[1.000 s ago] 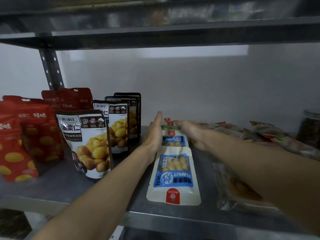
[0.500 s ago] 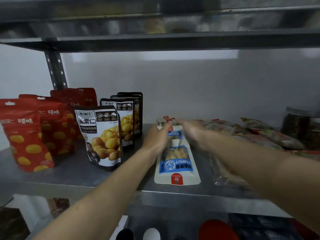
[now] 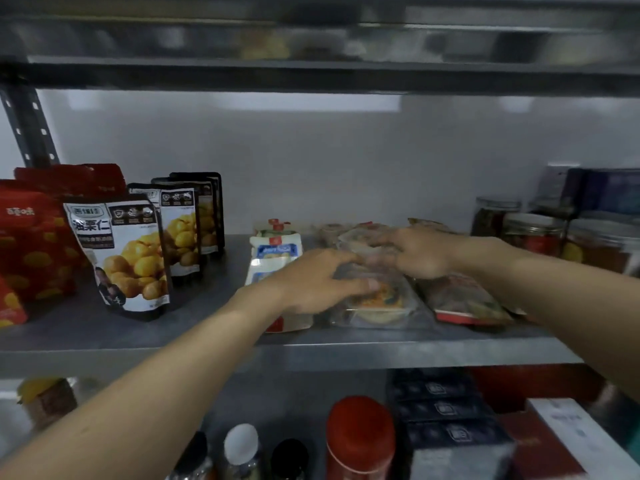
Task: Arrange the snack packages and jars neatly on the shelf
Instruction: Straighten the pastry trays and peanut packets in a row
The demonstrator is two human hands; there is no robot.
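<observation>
A clear snack package [image 3: 377, 304] is seen flat on the shelf [image 3: 104, 327], gripped by the left hand [image 3: 311, 282]. The right hand [image 3: 422, 254] is laid upon it; its grip cannot be told.

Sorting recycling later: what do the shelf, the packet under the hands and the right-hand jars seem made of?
Shelf: grey metal, dull sheen on its front edge. Packet: clear glossy plastic film, contents showing through. Jars: transparent, glass or hard plastic; cannot tell which.

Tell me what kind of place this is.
Probably a pantry or small shop's storeroom: a metal rack shelf, rows of identical chestnut pouches standing upright, and lidded jars at the right.
</observation>
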